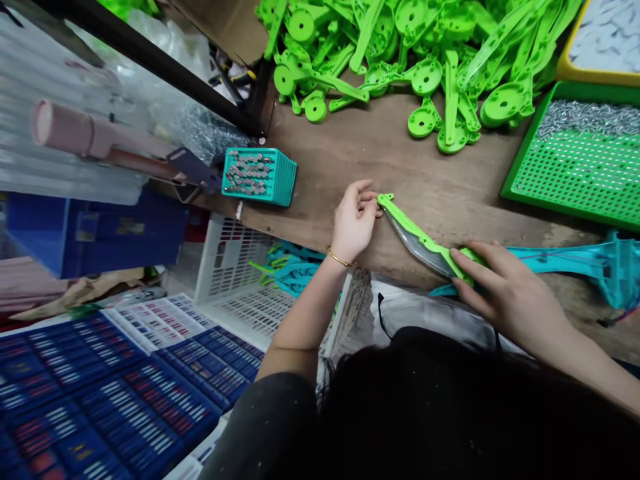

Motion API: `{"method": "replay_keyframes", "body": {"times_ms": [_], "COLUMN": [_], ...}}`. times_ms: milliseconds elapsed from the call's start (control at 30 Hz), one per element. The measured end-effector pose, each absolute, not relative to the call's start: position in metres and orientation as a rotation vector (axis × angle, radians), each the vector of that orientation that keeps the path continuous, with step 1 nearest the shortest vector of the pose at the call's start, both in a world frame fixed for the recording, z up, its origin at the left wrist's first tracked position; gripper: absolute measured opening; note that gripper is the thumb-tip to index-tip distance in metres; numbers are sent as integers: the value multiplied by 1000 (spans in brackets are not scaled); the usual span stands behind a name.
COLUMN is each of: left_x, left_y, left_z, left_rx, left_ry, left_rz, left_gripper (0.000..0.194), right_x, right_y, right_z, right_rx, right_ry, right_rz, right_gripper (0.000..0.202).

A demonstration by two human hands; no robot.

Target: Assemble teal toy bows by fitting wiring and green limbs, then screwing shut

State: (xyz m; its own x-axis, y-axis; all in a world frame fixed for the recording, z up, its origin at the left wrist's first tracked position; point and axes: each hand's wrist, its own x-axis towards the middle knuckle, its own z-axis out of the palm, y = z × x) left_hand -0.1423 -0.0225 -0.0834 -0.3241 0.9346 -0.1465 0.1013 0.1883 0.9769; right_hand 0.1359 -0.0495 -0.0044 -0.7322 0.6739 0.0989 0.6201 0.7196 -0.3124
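The green plastic arm was held slantwise over the near edge of the bench, clear curved strip alongside. The right grip clasped the broad end; the left grip touched the narrow tip, pinch indeterminable. Light, even end support likely limited flexing.

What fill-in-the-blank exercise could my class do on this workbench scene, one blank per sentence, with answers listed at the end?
1. The left hand has a gold-coloured ____ at its wrist.
2. Between it and the right hand, a long part is coloured ____.
3. The turquoise tray stack stands to the ____ of that part.
4. The perforated tray holds small pieces made of ____.

Answers: bracelet; green; left; metal
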Motion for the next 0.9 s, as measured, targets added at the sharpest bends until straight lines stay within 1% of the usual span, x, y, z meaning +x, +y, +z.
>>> {"method": "replay_keyframes", "body": {"times_ms": [133,533,633,733,833,900], "left_x": [-143,-144,-147,-144,-127,-109], "left_y": [-22,-22,-18,-17,-26,-37], "left_z": [-81,-76,-74,-69,-61,-55], "left_rx": [953,928,955,920,679,497], "left_ry": [1563,1549,1585,1564,1362,1201], "left_rz": [1262,1232,1201,1223,1318,1248], "left_gripper": [28,25,31,42,53,54], "right_x": [139,142,142,146,153,156], "right_y": [-46,-42,-44,-48,-52,-52], "right_z": [-2,-2,-6,-14,-22,-22], "right_rx": [-1047,-974,-961,-940,-904,-895], "right_ry": [-2733,-2796,-2824,-2808,-2751,-2729], "right_rz": [442,427,366,348,390,387], "right_gripper": [37,37,36,40,42,43]}}
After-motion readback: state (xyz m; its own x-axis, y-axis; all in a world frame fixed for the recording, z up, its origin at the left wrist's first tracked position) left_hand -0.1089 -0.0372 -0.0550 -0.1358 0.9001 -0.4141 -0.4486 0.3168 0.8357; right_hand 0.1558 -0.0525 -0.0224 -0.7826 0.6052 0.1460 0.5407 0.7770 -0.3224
